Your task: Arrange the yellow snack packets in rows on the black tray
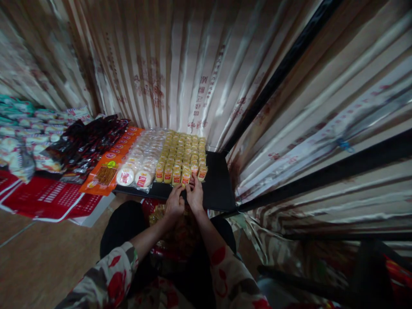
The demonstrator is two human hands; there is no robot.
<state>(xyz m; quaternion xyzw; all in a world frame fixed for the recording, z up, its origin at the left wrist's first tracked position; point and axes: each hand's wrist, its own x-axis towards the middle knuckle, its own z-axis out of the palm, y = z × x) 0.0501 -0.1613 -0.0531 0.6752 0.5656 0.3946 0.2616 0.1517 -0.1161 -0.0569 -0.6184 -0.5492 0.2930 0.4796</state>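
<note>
On a black tabletop (219,180), small yellow wrapped snack packets (183,148) stand in several close rows, with red labels on the nearest ones. At the front edge of these rows, my left hand (175,204) has its fingers bent in against the lower front of one yellow wrapped snack packet (186,175). From the other side my right hand (195,195) presses its curled fingers to the same packet. The fingertips are small and dim here, and the thumbs are partly hidden. Below my hands, between my knees, a red bag (148,207) holds more yellow wrapped pieces.
Left of the yellow rows lie round white wrapped snacks (143,178), an orange snack bag (106,174), dark packets (86,139) and white packets (41,128). A red printed sheet (48,197) hangs at the front. Pleated curtain (180,64) and a black pole (273,98) border the table.
</note>
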